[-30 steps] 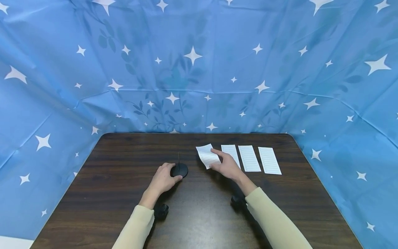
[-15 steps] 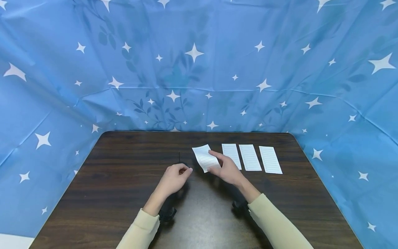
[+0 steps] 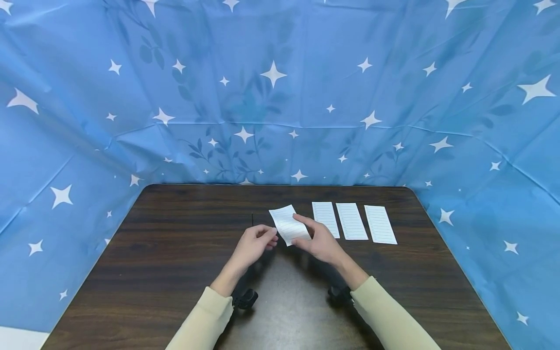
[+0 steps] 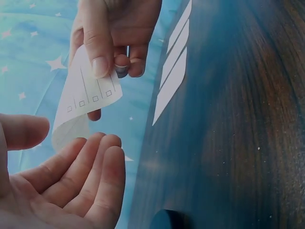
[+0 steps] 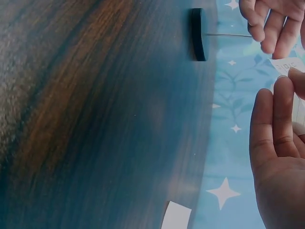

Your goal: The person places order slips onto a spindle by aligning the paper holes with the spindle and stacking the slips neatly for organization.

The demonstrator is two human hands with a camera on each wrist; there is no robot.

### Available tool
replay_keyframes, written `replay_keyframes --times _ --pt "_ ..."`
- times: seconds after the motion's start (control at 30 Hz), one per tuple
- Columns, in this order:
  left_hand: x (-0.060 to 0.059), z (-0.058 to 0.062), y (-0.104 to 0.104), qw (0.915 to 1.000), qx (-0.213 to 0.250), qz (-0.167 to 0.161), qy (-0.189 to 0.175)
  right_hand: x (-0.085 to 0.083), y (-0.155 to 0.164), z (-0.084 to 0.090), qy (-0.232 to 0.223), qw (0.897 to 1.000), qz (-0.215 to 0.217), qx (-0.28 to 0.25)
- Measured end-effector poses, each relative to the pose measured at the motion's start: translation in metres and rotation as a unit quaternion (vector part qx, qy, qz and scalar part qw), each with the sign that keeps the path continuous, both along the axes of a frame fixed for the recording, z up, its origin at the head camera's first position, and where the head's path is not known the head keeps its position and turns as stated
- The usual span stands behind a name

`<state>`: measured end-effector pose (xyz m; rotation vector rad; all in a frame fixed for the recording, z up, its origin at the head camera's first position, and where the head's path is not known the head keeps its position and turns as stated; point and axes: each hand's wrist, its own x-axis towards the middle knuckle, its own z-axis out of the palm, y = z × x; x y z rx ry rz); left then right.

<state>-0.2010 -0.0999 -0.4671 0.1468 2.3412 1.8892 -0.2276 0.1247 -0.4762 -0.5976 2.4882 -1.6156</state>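
Observation:
My right hand (image 3: 321, 244) pinches a small white paper slip (image 3: 286, 224) between thumb and fingers, raised above the table. Printed lines and a row of little boxes show on the slip (image 4: 93, 93) in the left wrist view, where its lower end curls. Close by the curled end is my left hand (image 4: 71, 186), fingers loosely bent and thumb apart, holding nothing. Behind that hand in the head view rises the thin rod of a bill spike (image 3: 252, 219). Its round black base (image 5: 198, 34) stands on the table in the right wrist view and is hidden by the hand from above.
Three more lined slips lie in a row at the back right: one nearest the hand (image 3: 326, 221), a middle one (image 3: 352, 221) and an outer one (image 3: 380, 224). The brown wooden table (image 3: 144, 272) ends at a blue star-patterned curtain (image 3: 280, 107).
My left hand has let go of the spike's base and moved right, to the edge of the held slip. The right hand has shifted the slip slightly left and nearer me.

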Motion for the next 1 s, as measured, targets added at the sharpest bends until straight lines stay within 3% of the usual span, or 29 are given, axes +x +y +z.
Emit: replay_keyframes --times 0.27,0.53,0.6,0.67,0.8,1.0 --pt "-0.003 -0.003 0.003 0.9987 0.049 0.005 -0.014 0.002 -0.003 -0.002 0.006 1.0 0.007 -0.006" --pt "-0.003 -0.002 0.001 0.9984 0.054 0.01 -0.014 0.005 -0.004 -0.001 -0.002 1.0 0.005 -0.005" --pt "-0.002 -0.002 -0.001 0.9996 0.026 0.014 0.0 0.005 -0.004 -0.001 -0.001 1.0 0.001 -0.007" --pt "-0.001 -0.003 -0.005 0.9986 -0.034 0.027 0.029 0.004 -0.004 -0.001 -0.001 1.0 -0.002 -0.007" --pt "0.0 -0.007 -0.017 0.9823 -0.153 0.073 0.08 0.003 -0.005 0.0 -0.006 1.0 -0.005 -0.011" --pt "-0.002 -0.014 -0.032 0.9662 -0.209 0.13 0.077 0.002 -0.007 0.001 -0.017 1.0 0.0 -0.018"
